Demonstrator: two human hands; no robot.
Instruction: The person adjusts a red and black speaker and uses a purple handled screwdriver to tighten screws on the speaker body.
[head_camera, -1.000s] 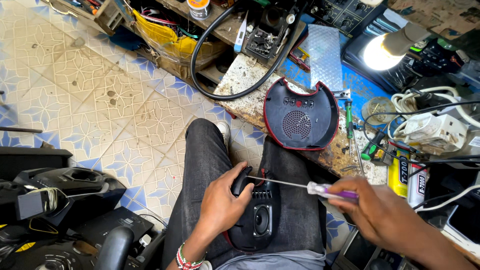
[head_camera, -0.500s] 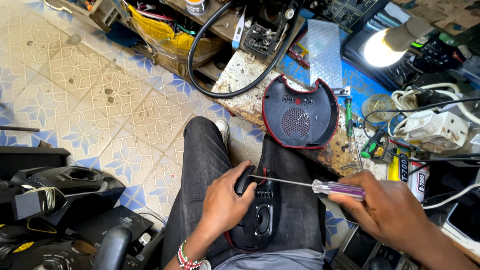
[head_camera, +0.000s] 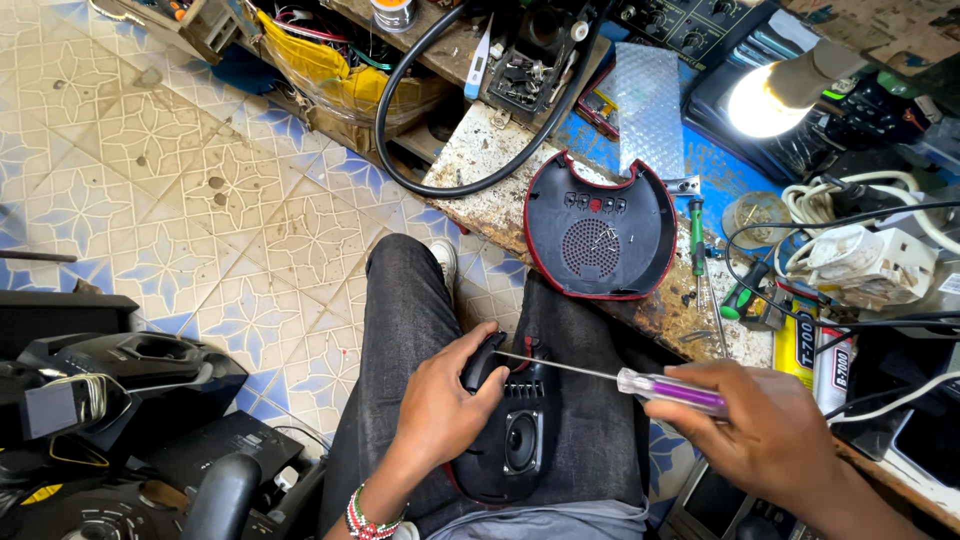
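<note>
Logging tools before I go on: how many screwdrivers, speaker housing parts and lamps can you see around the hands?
Screwdrivers: 3 (purple-handled screwdriver in the right hand, two green-handled screwdrivers on the bench)
Speaker housing parts: 2 (speaker body under the left hand, red-rimmed cover)
Lamps: 1 (lit lamp)
Total: 6

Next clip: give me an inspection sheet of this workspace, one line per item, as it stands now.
Surface: worn, stained workbench at right; patterned tile floor at left.
Job's things: black speaker body lies on the person's lap; screwdriver with clear purple handle, tip at the body's top end.
Clutter: red-rimmed speaker cover lies inside-up on the bench; green screwdriver, lit lamp, glue tubes.
Hands: left hand grips the speaker body's top; right hand holds the screwdriver handle.
Cables: thick black cable loops off the bench; white and black leads tangled at right.
Surroundings: dark audio units on the floor at left.
</note>
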